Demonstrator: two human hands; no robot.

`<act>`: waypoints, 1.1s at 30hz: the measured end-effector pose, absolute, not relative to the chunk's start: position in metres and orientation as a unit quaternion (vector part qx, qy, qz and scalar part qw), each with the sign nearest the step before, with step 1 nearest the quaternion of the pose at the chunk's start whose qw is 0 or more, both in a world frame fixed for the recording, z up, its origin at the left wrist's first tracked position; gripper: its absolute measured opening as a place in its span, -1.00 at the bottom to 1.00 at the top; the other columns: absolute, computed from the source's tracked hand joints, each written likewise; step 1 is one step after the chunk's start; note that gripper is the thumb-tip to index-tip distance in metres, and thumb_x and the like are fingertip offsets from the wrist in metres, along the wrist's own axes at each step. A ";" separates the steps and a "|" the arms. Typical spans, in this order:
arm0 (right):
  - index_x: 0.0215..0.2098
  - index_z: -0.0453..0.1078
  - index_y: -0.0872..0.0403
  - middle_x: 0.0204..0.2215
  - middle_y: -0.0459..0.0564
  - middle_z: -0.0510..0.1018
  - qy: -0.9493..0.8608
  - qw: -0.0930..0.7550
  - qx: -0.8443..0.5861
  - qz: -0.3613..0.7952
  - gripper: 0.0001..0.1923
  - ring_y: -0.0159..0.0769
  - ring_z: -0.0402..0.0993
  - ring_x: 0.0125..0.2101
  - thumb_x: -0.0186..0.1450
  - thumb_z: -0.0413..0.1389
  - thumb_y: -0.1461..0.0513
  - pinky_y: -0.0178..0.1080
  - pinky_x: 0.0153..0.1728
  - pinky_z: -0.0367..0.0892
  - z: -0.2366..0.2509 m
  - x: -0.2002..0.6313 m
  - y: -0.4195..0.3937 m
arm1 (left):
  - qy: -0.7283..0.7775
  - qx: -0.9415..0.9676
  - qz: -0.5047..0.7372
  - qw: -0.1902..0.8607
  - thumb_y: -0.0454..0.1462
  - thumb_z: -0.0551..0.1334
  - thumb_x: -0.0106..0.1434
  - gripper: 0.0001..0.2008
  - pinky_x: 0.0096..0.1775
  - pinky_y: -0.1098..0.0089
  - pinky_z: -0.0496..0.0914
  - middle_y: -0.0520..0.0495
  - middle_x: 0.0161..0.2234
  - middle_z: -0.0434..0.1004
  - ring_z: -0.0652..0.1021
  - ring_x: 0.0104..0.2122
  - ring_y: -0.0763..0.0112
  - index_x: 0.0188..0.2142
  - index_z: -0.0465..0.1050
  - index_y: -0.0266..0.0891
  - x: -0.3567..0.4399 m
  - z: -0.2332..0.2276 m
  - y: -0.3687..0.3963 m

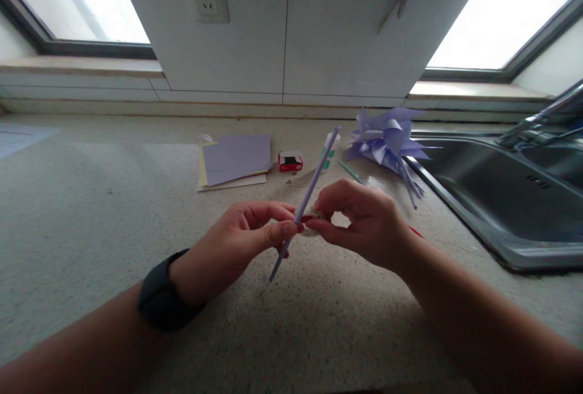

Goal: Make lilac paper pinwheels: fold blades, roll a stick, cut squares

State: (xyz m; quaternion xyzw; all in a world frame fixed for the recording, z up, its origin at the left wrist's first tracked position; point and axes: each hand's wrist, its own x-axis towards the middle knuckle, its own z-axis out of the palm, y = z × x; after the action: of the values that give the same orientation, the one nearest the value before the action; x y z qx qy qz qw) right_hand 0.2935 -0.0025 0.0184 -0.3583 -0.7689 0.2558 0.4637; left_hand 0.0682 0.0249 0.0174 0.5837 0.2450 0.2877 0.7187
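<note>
Two bare hands are meeting above a speckled grey stone surface (pixel 113 212), working a thin pale-lilac paper stick (pixel 306 198) held in the air between them. The left hand (pixel 237 245), a black band (pixel 161 300) on its wrist, is pinching the stick between thumb and forefinger; the right hand (pixel 364 221) is closing its fingertips on a small clear roll of tape (pixel 314 224) pressed against the stick's middle. The step in hand appears to be taping the stick, and the next move likely calls for a steady pull of tape around it. The stick's long axis is running diagonally, its lower end pointing toward the person, its upper end away and rightward. Beyond are lying stacked lilac and yellow paper sheets (pixel 234 160), a small red box (pixel 290 161), a lilac paper pinwheel (pixel 387 139) and a steel sink (pixel 501 200).
</note>
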 end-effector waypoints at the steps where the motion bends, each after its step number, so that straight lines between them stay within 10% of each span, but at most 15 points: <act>1: -0.28 0.38 0.07 -0.48 -0.16 0.47 -0.769 0.464 -0.356 0.257 -0.80 -0.44 0.41 -0.49 0.23 0.32 0.28 -0.36 -0.50 0.37 0.019 0.294 -0.003 | 0.246 0.584 0.288 0.718 -0.18 0.35 0.29 -0.82 -0.31 0.47 0.38 -0.05 -0.25 0.51 0.43 -0.37 0.48 -0.32 0.59 -0.27 0.068 0.017 0.025; 11: -0.15 0.42 0.15 -0.41 -0.02 0.63 -0.755 0.409 -0.319 0.401 -0.92 -0.40 0.62 -0.41 0.38 0.16 0.32 -0.37 -0.38 0.55 0.036 0.302 -0.006 | 0.252 0.567 0.294 0.728 -0.22 0.36 0.29 -0.88 -0.31 0.49 0.39 -0.01 -0.29 0.57 0.45 -0.38 0.50 -0.31 0.61 -0.22 0.065 0.020 0.028; 22: -0.30 0.46 0.10 -0.51 -0.15 0.57 -0.865 0.324 -0.337 0.183 -0.96 -0.50 0.47 -0.53 0.28 0.23 0.33 -0.44 -0.47 0.38 0.042 0.309 -0.006 | 0.264 0.588 0.229 0.730 -0.17 0.38 0.27 -0.84 -0.36 0.50 0.38 -0.01 -0.35 0.55 0.46 -0.42 0.51 -0.32 0.63 -0.22 0.064 0.019 0.030; 33: -0.30 0.36 0.07 -0.48 -0.17 0.54 -0.827 0.412 -0.360 0.129 -0.81 -0.48 0.47 -0.49 0.19 0.18 0.44 -0.40 -0.43 0.39 0.038 0.306 -0.008 | 0.275 0.478 0.321 0.770 -0.22 0.39 0.26 -0.89 -0.37 0.59 0.45 -0.05 -0.17 0.64 0.47 -0.39 0.57 -0.27 0.67 -0.21 0.069 0.025 0.026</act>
State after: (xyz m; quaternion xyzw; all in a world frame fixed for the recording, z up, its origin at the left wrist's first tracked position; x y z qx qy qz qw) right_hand 0.3057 -0.0075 0.0382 -0.3601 -0.8269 0.1292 0.4123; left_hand 0.0687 0.0259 0.0249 0.4782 0.2746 0.3213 0.7698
